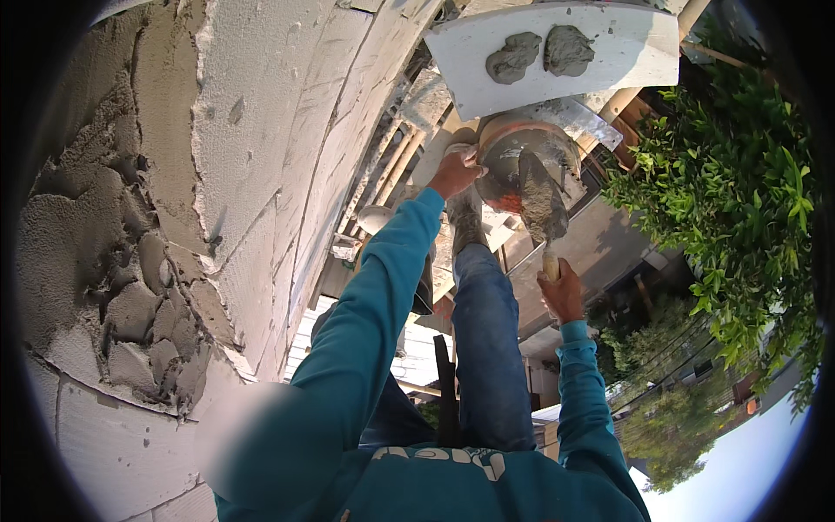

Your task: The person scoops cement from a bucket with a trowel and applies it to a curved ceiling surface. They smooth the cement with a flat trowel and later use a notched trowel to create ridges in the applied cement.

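Observation:
My right hand (564, 291) is wrapped round the pale handle of a pointed trowel (543, 198). Grey mortar smears the trowel's blade, which reaches over a round bucket (503, 132) with an orange-red wall. Inside the bucket is wet grey mortar (504, 165). At the bucket's left rim, my left hand (457, 171) has its fingers curled in and appears to grip the edge; part of its grip is hidden. Beyond the bucket lies a white block (461, 65) carrying two lumps of mortar (569, 50).
A pale block wall (261, 130) rises on the left, with thick rough mortar (130, 304) on it. Poles (398, 165) and planks lie under the bucket. A toothed metal blade (600, 129) sticks out behind it. Leafy branches (722, 191) crowd the right, above a drop.

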`<state>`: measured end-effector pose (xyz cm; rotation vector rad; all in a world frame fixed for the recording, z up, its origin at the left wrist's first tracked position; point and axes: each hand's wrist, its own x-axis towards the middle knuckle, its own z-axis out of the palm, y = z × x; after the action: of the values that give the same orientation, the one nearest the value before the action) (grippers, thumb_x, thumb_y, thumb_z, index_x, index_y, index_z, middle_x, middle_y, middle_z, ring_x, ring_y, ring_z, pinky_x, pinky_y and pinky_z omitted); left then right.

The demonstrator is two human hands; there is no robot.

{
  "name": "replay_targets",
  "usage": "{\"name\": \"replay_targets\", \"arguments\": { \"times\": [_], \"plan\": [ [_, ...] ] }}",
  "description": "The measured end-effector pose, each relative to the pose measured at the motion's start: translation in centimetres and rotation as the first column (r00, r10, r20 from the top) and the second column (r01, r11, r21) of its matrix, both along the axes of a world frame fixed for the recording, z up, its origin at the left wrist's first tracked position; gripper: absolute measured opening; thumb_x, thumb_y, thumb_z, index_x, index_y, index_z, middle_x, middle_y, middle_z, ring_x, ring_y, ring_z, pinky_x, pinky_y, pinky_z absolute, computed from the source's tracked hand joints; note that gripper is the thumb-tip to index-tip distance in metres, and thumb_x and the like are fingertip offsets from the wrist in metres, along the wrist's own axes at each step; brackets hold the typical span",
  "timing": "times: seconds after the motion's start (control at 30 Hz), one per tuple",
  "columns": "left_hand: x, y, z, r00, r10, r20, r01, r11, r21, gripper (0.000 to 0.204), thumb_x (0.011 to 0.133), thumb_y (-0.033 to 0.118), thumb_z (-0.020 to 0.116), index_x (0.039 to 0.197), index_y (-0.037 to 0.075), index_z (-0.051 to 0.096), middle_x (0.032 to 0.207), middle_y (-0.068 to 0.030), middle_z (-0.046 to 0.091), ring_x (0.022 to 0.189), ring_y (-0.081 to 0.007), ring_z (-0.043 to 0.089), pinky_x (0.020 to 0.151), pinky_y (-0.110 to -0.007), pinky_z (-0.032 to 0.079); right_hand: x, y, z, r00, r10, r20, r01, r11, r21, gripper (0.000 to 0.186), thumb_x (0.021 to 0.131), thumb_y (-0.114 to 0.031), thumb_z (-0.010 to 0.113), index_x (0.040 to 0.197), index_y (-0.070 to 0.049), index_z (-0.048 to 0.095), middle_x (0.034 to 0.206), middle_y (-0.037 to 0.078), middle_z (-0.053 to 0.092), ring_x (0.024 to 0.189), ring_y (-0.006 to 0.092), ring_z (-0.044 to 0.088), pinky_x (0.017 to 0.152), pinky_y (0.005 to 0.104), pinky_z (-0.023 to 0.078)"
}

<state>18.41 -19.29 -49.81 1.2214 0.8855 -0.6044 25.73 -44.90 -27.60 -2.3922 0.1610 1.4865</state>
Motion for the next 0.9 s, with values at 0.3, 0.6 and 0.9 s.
{"name": "replay_targets", "arguments": {
  "times": [0.3, 0.6, 0.9],
  "plan": [
    [0.6, 1.9, 0.8, 0.977, -0.16, 0.142, 0.143, 0.982, 0.124, 0.064, 0.089, 0.027, 0.064, 0.142, 0.0, 0.04, 0.128, -0.0193, 0.059, 0.116, -0.0256, 0.058, 0.089, -0.033, 0.049, -5.4, 4.0, -15.9, 0.955, 0.291, 0.065, -0.278, 0.949, -0.151, 0.054, 0.086, -0.036, 0.059, 0.124, 0.0, 0.045, 0.104, 0.026, 0.065, 0.098, 0.0442, 0.062, 0.082, 0.0501, 0.05],
    [3.2, 7.9, -2.7, 0.911, 0.39, 0.13, -0.404, 0.791, 0.46, 0.053, 0.087, 0.041, 0.063, 0.11, -0.007, 0.06, 0.101, -0.0259, 0.067, 0.097, -0.038, 0.064, 0.087, -0.042, 0.048, -0.4, -0.1, -4.1, 0.937, -0.34, -0.085, 0.351, 0.902, 0.251, 0.04, 0.084, -0.018, 0.068, 0.119, -0.002, 0.056, 0.084, 0.005, 0.063, 0.061, 0.0126, 0.059, 0.053, 0.028, 0.048],
    [8.7, 7.6, -5.2, 0.763, 0.506, 0.403, -0.573, 0.818, 0.057, 0.093, 0.085, 0.058, 0.062, 0.143, -0.008, 0.03, 0.134, -0.0242, 0.047, 0.122, -0.0315, 0.049, 0.101, -0.04, 0.04, 15.1, 6.2, -11.4, 0.613, 0.359, 0.704, -0.499, 0.867, -0.008, 0.05, 0.088, -0.034, 0.067, 0.125, -0.004, 0.053, 0.096, 0.017, 0.067, 0.078, 0.0321, 0.066, 0.071, 0.0417, 0.052]
  ]
}}
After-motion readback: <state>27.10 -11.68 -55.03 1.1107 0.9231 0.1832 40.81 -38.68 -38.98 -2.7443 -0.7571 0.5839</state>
